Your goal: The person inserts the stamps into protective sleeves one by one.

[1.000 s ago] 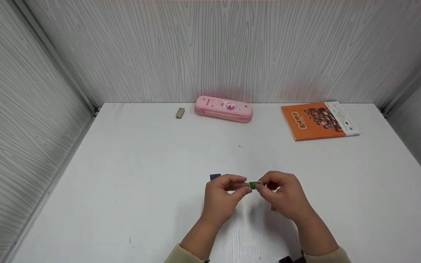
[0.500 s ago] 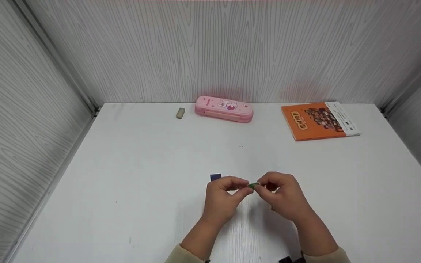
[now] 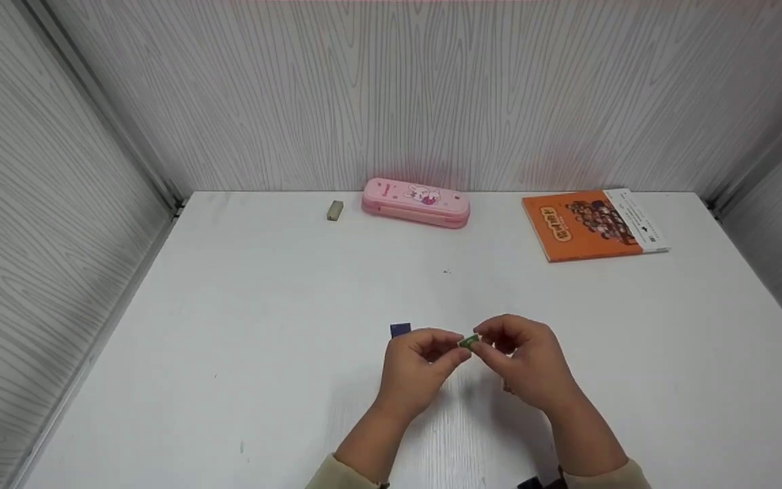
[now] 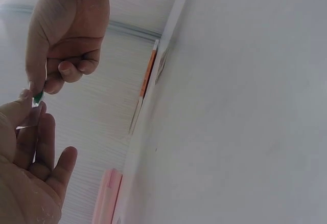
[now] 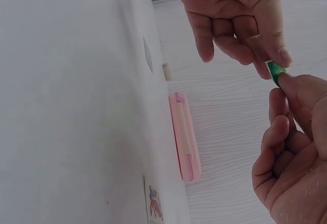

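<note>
Between both hands is a small shiny green piece with a white edge (image 3: 469, 341), raised above the white table. My left hand (image 3: 413, 370) pinches its left end between thumb and fingers, while my right hand (image 3: 530, 356) pinches the right end. In the right wrist view the green piece (image 5: 276, 72) looks thin and slightly bent. A thin, see-through flap (image 4: 30, 117) shows at the left fingers in the left wrist view. Just behind the left hand lies a small dark blue square (image 3: 400, 329). A small printed card (image 5: 155, 203) lies under the right hand, mostly hidden in the head view.
Toward the back of the table (image 3: 262, 285) stand a pink pencil case (image 3: 416, 202) with a rabbit print and a small beige block (image 3: 334, 210). An orange book (image 3: 591, 225) lies back right. Something black (image 3: 531, 483) shows by the right sleeve. Grey wood-grain panels enclose the table.
The green piece has tilted and shifted slightly left, its right end now higher. Left fingertips have closed in on its left end, and the right hand has moved a little.
</note>
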The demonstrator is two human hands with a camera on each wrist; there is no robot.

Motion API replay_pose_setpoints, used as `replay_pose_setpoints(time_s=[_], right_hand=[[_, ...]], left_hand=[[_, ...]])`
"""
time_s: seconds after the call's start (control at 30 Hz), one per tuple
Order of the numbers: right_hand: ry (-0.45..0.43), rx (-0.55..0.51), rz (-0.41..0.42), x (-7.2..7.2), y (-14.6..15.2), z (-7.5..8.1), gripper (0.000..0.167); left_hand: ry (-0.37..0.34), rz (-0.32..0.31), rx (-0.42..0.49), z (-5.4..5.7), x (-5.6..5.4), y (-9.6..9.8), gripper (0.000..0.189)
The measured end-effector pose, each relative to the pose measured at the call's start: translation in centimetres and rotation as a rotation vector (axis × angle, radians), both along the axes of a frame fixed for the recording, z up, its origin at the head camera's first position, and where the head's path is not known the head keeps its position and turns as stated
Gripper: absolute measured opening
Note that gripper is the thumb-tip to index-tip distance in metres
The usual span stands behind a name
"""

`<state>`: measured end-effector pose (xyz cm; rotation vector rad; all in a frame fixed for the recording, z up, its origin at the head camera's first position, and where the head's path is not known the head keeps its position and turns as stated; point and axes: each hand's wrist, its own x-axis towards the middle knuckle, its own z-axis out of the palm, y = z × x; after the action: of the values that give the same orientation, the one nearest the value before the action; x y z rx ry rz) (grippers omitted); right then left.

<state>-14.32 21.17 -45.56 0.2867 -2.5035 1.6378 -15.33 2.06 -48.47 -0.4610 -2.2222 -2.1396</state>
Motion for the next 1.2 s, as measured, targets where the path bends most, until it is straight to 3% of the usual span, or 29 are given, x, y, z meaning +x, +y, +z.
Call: replay_pose_setpoints(time_s=[0.2,0.47,0.77,0.93,1.2], right_hand=[[0.019,0.003,-0.078,0.16,-0.23,0.13,0.017],[0.068,0.036,-0.089,0.02,-0.33,-0.13,0.017],[0.058,0.043,-0.142,0.04,-0.46,-0.07,0.013],[0.050,0.046,-0.121,0.06,-0.42,-0.18,0.014],[0.065,0.061,-0.069,0.04,-0.45,-0.14,0.016]], left_hand=[[0.019,-0.069,-0.007,-0.12,0.02,-0.15,0.017],[-0.060,-0.048,-0.005,-0.06,-0.03,-0.01,0.020],[-0.112,-0.089,0.038,-0.04,-0.08,0.10,0.020],[-0.111,-0.090,-0.023,0.09,0.08,0.16,0.016],[-0.110,-0.094,-0.036,0.00,-0.07,0.13,0.016]])
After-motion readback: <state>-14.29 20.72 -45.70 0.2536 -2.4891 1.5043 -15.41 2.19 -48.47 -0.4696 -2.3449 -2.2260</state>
